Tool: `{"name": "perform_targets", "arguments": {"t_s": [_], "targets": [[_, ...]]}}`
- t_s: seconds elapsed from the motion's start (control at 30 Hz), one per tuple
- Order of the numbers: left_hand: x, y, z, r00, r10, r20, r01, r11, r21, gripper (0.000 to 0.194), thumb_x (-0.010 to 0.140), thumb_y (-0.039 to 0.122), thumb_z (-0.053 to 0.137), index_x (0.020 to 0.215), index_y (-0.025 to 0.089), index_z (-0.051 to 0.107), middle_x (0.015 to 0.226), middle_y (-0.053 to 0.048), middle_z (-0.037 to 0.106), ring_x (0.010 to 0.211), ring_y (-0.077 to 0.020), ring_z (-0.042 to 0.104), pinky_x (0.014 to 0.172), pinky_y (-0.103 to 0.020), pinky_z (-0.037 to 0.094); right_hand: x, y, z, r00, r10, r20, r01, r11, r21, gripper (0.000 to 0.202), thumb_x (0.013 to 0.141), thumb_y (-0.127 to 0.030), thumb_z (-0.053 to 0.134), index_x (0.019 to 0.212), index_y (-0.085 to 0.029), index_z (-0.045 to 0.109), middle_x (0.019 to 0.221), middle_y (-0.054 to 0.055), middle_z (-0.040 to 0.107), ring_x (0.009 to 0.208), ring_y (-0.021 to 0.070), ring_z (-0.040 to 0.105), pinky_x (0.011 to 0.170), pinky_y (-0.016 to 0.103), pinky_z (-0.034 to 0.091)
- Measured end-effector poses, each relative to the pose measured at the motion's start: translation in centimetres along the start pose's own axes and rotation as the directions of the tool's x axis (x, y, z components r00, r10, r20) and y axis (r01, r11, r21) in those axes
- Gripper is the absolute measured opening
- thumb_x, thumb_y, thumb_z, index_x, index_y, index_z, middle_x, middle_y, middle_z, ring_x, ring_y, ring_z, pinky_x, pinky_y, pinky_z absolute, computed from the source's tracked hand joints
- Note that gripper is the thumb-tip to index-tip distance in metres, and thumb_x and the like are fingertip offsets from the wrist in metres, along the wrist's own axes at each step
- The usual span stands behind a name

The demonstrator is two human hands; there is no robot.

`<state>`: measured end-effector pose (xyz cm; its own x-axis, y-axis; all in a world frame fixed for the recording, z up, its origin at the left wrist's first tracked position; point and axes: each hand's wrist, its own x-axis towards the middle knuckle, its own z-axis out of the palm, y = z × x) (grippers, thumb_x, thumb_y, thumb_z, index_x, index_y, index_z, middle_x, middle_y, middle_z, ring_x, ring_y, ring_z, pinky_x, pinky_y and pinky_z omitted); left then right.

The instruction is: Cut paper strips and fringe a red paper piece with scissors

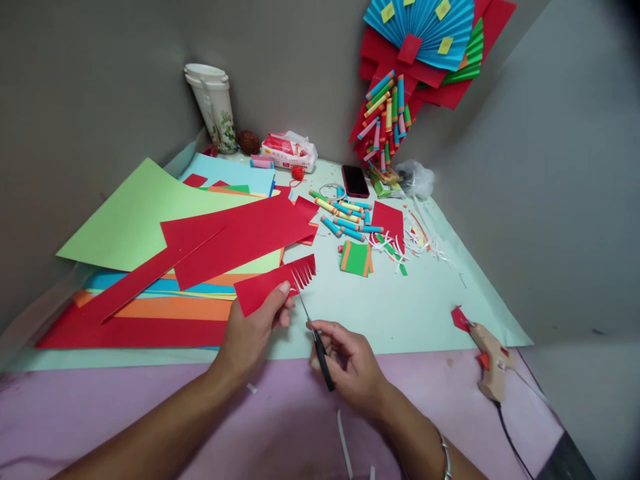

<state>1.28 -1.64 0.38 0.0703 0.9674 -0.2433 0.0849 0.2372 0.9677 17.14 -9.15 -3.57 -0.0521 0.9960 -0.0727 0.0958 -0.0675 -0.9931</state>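
Observation:
Between thumb and fingers, my left hand (257, 320) grips a strip of red paper (260, 287). Its right end is cut into several narrow fringes. My right hand (350, 360) is closed around black-handled scissors (323, 357), whose blades reach up to the strip beside the last fringe cut. Left of the strip, larger red paper pieces (235, 233) lie over a light green sheet (125, 220) and a stack of orange, blue and red sheets (170, 309). Thin white paper strips lie on the purple surface below my hands.
Rolled paper tubes (345, 217), green and orange squares (355, 259), white scraps (390, 248) and a phone (355, 181) lie beyond. A glue gun (493, 360) rests at right. A white cup (213, 107) and a tissue pack (289, 151) stand behind; a paper-fan decoration (425, 30) hangs on the wall.

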Motion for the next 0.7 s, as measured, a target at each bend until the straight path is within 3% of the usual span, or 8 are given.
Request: {"name": "perform_targets", "arguments": {"t_s": [0.13, 0.5, 0.7], "targets": [[-0.05, -0.08, 0.0, 0.998, -0.037, 0.051, 0.038, 0.999, -0.02, 0.041, 0.085, 0.055, 0.058, 0.062, 0.021, 0.062, 0.053, 0.003, 0.054, 0.057, -0.0145, 0.05, 0.063, -0.027, 0.042, 0.03, 0.15, 0.0, 1.0, -0.017, 0.001, 0.017, 1.0, 0.005, 0.042, 0.075, -0.024, 0.068, 0.116, -0.018, 0.063, 0.069, -0.002, 0.06, 0.057, 0.0112, 0.05, 0.056, 0.023, 0.046], [-0.14, 0.14, 0.18, 0.996, -0.055, 0.07, 0.057, 0.998, -0.028, 0.042, 0.084, 0.056, 0.06, 0.062, 0.02, 0.063, 0.052, 0.003, 0.054, 0.057, -0.0141, 0.05, 0.064, -0.027, 0.04, 0.06, 0.07, 0.11, 1.0, -0.022, -0.002, 0.022, 0.999, 0.036, 0.042, 0.076, -0.022, 0.067, 0.117, -0.016, 0.062, 0.07, -0.001, 0.059, 0.058, 0.0112, 0.049, 0.054, 0.022, 0.044], [0.02, -0.13, 0.08, 0.996, -0.069, 0.064, 0.071, 0.997, -0.035, 0.043, 0.083, 0.057, 0.061, 0.061, 0.02, 0.063, 0.051, 0.003, 0.053, 0.057, -0.0143, 0.049, 0.065, -0.027, 0.041, 0.02, 0.53, 0.25, 0.996, -0.087, -0.016, 0.088, 0.994, 0.071, 0.04, 0.078, -0.016, 0.063, 0.118, -0.017, 0.062, 0.069, -0.002, 0.058, 0.057, 0.0092, 0.05, 0.055, 0.02, 0.044]]}}
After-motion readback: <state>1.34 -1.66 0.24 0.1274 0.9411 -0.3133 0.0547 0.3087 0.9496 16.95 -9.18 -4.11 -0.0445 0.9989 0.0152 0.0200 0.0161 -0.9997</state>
